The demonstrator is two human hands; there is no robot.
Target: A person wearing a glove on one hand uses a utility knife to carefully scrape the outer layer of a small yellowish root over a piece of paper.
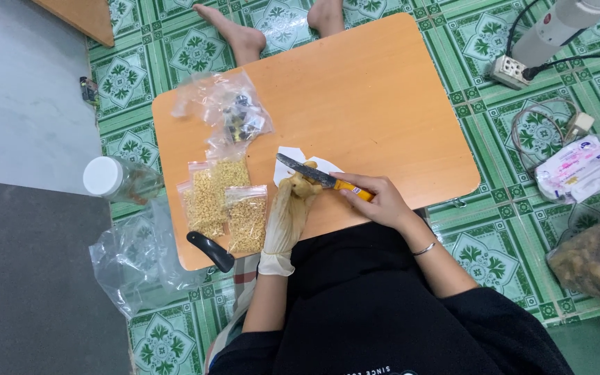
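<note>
My left hand (287,217), in a pale latex glove, grips a small yellowish root piece (303,183) over the front of a low orange table (383,90). My bare right hand (378,200) holds a knife with a yellow handle (316,174); its dark blade lies across the root piece. A scrap of white paper (294,155) sits under the blade on the tabletop. A thin bracelet is on my right wrist.
Three small clear bags of yellow pieces (223,201) lie left of my gloved hand, with a black knife sheath (210,251) below and a bag of dark items (234,111) above. Nearby sit a white-capped jar (114,178), a wipes pack (579,167), a power strip (508,71) and someone's bare feet (244,35).
</note>
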